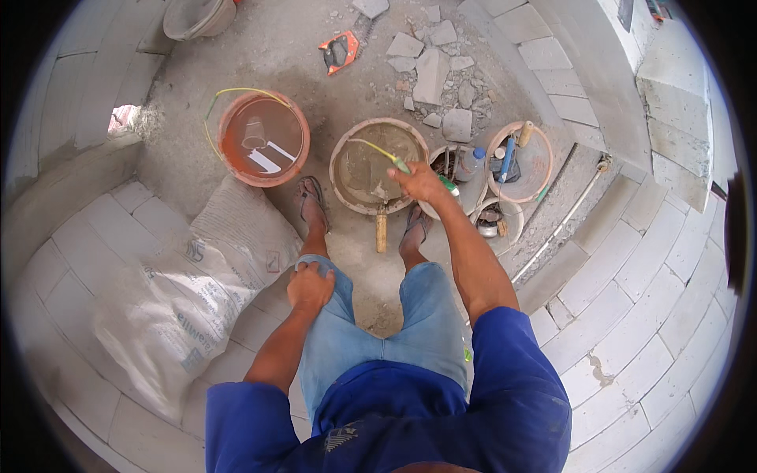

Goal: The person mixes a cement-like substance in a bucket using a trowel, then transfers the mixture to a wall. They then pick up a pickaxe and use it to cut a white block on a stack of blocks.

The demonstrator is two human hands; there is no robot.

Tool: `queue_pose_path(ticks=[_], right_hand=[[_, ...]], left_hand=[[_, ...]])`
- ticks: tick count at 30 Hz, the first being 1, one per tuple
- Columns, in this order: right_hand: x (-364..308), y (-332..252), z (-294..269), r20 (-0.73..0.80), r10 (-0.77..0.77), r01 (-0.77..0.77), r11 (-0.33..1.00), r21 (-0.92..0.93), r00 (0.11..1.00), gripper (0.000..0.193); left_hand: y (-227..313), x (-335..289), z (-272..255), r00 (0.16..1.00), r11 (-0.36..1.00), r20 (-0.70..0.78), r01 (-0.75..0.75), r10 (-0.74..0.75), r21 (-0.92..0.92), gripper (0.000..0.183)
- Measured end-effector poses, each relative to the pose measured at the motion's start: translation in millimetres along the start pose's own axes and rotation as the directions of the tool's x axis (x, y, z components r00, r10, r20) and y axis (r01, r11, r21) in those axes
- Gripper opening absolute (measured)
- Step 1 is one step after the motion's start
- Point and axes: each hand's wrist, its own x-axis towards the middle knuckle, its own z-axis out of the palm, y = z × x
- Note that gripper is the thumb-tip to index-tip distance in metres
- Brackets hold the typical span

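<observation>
Head view, looking straight down on a person bent over a rough concrete floor bordered by pale block walls. Mortar bucket point(377, 165) stands on the floor just ahead of the person's feet; it holds grey wet mix, and the surface looks uneven, so by my judgement mixing is under way rather than finished. Water bucket point(263, 138), to its left and apart from it, is roughly half full, with a clear cup and a flat pale piece lying in it. Cement sack point(185, 292) lies slumped against the left wall blocks, near the left foot; whether it has been opened I cannot tell. A trowel handle point(381, 230) lies on the floor touching the near rim of the mortar bucket, not in use.

Right hand point(422, 183) is stretched forward with the arm nearly straight, over the right rim of the mortar bucket. Its fingers are closed on a yellow-green hose point(377, 148) that arcs across the mix. No water is visible leaving the end. Left hand point(309, 285) rests on the left thigh, palm down, fingers curled over the denim, holding nothing; it braces the bend.

Right of the mortar bucket, two more buckets point(530, 162) hold a bottle and hand tools. Block rubble point(434, 71) and an orange hand tool point(341, 51) lie toward the far edge of the floor. A white pipe point(564, 221) runs along the right wall foot.
</observation>
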Motion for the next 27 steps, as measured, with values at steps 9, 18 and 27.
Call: queue_pose_path(ticks=[9, 18, 27], right_hand=[[-44.3, 29.3, 87.3, -0.190, -0.095, 0.073, 0.990, -0.118, 0.977, 0.052], [-212.5, -57.4, 31.1, -0.047, 0.087, -0.069, 0.954, 0.292, 0.995, 0.043], [-298.2, -40.8, 33.6, -0.076, -0.084, 0.111, 0.839, 0.533, 0.994, 0.040]], left_hand=[[-1.2, -41.2, 8.8, 0.870, 0.892, -0.438, -0.365, 0.226, -0.265, 0.052], [165.3, -85.8, -45.6, 0.866, -0.215, 0.057, 0.186, 0.498, -0.959, 0.062], [187.4, -179.9, -71.0, 0.875, -0.225, -0.043, 0.077, 0.483, -0.971, 0.046]])
